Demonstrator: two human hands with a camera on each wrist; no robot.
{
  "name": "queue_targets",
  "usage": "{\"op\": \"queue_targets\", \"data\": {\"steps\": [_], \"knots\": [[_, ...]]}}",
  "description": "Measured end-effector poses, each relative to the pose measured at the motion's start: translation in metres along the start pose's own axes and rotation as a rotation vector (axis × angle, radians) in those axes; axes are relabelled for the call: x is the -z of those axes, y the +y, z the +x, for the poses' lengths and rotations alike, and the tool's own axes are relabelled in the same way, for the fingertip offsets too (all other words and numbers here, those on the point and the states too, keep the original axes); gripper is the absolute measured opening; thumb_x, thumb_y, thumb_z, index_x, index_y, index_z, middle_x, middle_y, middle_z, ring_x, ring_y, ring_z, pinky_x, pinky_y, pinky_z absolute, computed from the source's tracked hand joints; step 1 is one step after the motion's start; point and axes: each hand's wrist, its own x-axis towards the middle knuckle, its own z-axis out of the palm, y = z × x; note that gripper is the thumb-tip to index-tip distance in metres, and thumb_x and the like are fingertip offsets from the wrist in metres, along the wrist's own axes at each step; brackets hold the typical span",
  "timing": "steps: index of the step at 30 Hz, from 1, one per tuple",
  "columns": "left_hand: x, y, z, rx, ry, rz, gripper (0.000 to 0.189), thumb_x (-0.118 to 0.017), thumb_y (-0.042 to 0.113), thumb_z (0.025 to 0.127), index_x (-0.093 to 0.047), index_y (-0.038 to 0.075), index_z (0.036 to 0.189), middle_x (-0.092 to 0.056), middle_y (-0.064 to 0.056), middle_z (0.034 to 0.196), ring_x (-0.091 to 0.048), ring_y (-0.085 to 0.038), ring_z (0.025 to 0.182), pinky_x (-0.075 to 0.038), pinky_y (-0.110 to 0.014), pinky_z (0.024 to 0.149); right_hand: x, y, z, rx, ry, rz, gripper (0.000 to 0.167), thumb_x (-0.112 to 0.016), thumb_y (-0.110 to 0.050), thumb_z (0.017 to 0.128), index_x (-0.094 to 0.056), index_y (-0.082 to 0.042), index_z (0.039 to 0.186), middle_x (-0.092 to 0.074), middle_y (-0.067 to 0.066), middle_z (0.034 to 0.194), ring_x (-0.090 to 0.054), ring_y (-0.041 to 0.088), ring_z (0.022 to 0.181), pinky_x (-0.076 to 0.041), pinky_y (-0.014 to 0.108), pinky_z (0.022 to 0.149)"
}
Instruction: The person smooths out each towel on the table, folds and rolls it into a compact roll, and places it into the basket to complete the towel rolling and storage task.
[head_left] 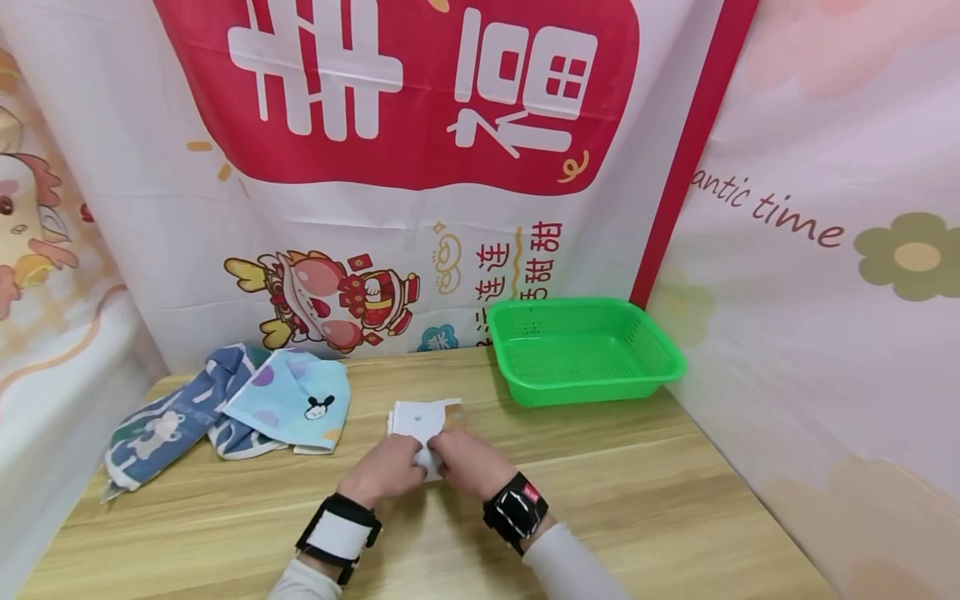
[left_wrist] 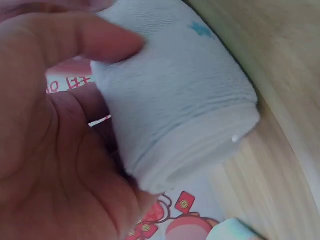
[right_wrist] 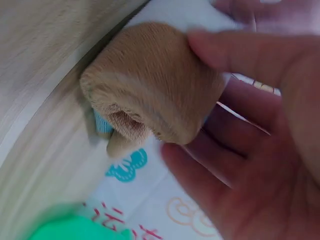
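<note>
A folded towel (head_left: 426, 417), white with a brown corner, lies near the middle of the table with both hands at its near edge. My left hand (head_left: 386, 471) grips its left side, and in the left wrist view the thumb presses on the white terry cloth (left_wrist: 175, 75) beside a small blue star. The cloth's layers curve over in a thick fold there. On the other side my right hand (head_left: 472, 462) holds the brown part (right_wrist: 150, 75), thumb on top and fingers behind. The two hands are close together.
To the left, a light blue cloth (head_left: 307, 400) with a cartoon face overlaps a dark blue patterned cloth (head_left: 165, 429). A green plastic basket (head_left: 585, 392) stands at the back right of the wooden table (head_left: 637, 500). Printed fabric hangs behind and at both sides.
</note>
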Motion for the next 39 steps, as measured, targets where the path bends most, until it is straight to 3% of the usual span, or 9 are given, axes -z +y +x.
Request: {"op": "queue_targets", "data": {"steps": [4, 9, 13, 18, 21, 28, 33, 35, 39], "knots": [[0.002, -0.003, 0.010, 0.054, -0.016, 0.018, 0.014, -0.064, 0.012, 0.085, -0.061, 0.009, 0.071, -0.055, -0.001, 0.067, -0.048, -0.016, 0.061, -0.040, -0.033, 0.058, -0.004, -0.012, -0.006, 0.017, 0.138, -0.203, 0.023, -0.080, 0.001, 0.076, -0.072, -0.013, 0.093, -0.069, -0.003, 0.084, -0.064, 0.011, 0.076, -0.051, 0.023, 0.065], [0.006, -0.005, 0.017, 0.098, -0.033, 0.010, 0.016, -0.061, 0.017, 0.088, -0.064, 0.007, 0.076, -0.059, -0.003, 0.072, -0.051, -0.017, 0.065, -0.043, -0.034, 0.060, -0.019, -0.015, -0.004, 0.002, 0.171, -0.292, 0.025, -0.082, -0.002, 0.074, -0.071, -0.014, 0.092, -0.069, -0.003, 0.085, -0.065, 0.011, 0.077, -0.052, 0.023, 0.063], [0.009, -0.006, 0.015, 0.076, -0.016, -0.015, 0.008, -0.069, 0.011, 0.082, -0.067, 0.003, 0.084, -0.060, -0.005, 0.078, -0.052, -0.018, 0.070, -0.045, -0.034, 0.064, -0.025, -0.007, 0.004, 0.023, 0.143, -0.243, 0.022, -0.081, -0.001, 0.074, -0.070, -0.014, 0.087, -0.068, -0.003, 0.081, -0.062, 0.010, 0.073, -0.050, 0.023, 0.061], [0.013, -0.001, 0.008, -0.027, 0.109, 0.034, 0.022, -0.075, -0.003, 0.074, -0.072, -0.002, 0.096, -0.066, -0.009, 0.094, -0.061, -0.021, 0.087, -0.054, -0.040, 0.080, -0.022, 0.007, 0.016, 0.073, 0.067, -0.122, 0.015, -0.079, -0.006, 0.081, -0.068, -0.014, 0.084, -0.067, -0.003, 0.078, -0.059, 0.008, 0.070, -0.048, 0.024, 0.059], [0.012, 0.003, 0.005, -0.076, 0.141, 0.056, 0.011, -0.073, -0.006, 0.078, -0.072, 0.001, 0.086, -0.066, -0.006, 0.086, -0.061, -0.018, 0.080, -0.054, -0.037, 0.073, -0.016, 0.016, 0.017, 0.069, 0.004, 0.029, 0.013, -0.079, -0.005, 0.083, -0.068, -0.013, 0.085, -0.066, -0.004, 0.080, -0.056, 0.006, 0.071, -0.046, 0.020, 0.062], [0.005, 0.010, 0.000, -0.108, 0.165, 0.068, 0.030, -0.065, -0.006, 0.083, -0.053, 0.014, 0.064, -0.047, 0.005, 0.064, -0.044, -0.010, 0.060, -0.039, -0.026, 0.054, -0.011, 0.029, 0.017, 0.126, -0.061, 0.229, 0.016, -0.071, 0.005, 0.085, -0.070, -0.009, 0.092, -0.065, -0.005, 0.087, -0.051, 0.004, 0.078, -0.042, 0.014, 0.071], [0.003, 0.012, -0.005, -0.109, 0.102, 0.046, 0.017, -0.073, -0.006, 0.075, -0.063, 0.008, 0.080, -0.056, 0.000, 0.075, -0.049, -0.012, 0.066, -0.044, -0.030, 0.059, -0.007, 0.038, 0.017, 0.123, -0.144, 0.268, 0.009, -0.065, 0.001, 0.093, -0.070, -0.006, 0.091, -0.056, -0.006, 0.077, -0.048, 0.004, 0.070, -0.040, 0.015, 0.066], [0.001, 0.013, -0.007, -0.105, 0.088, 0.042, 0.025, -0.077, -0.007, 0.071, -0.066, 0.004, 0.090, -0.062, -0.003, 0.082, -0.053, -0.014, 0.072, -0.048, -0.034, 0.064, -0.005, 0.041, 0.017, 0.122, -0.168, 0.273, 0.009, -0.063, -0.002, 0.096, -0.072, -0.005, 0.094, -0.056, -0.006, 0.076, -0.049, 0.003, 0.068, -0.042, 0.015, 0.066], [-0.002, 0.009, -0.006, -0.077, 0.095, 0.041, 0.025, -0.078, -0.007, 0.073, -0.067, 0.005, 0.091, -0.064, -0.004, 0.085, -0.055, -0.014, 0.074, -0.050, -0.037, 0.069, -0.008, 0.041, 0.015, 0.106, -0.114, 0.294, 0.012, -0.064, -0.006, 0.098, -0.074, -0.005, 0.102, -0.064, -0.004, 0.083, -0.053, 0.002, 0.072, -0.046, 0.014, 0.069]]}}
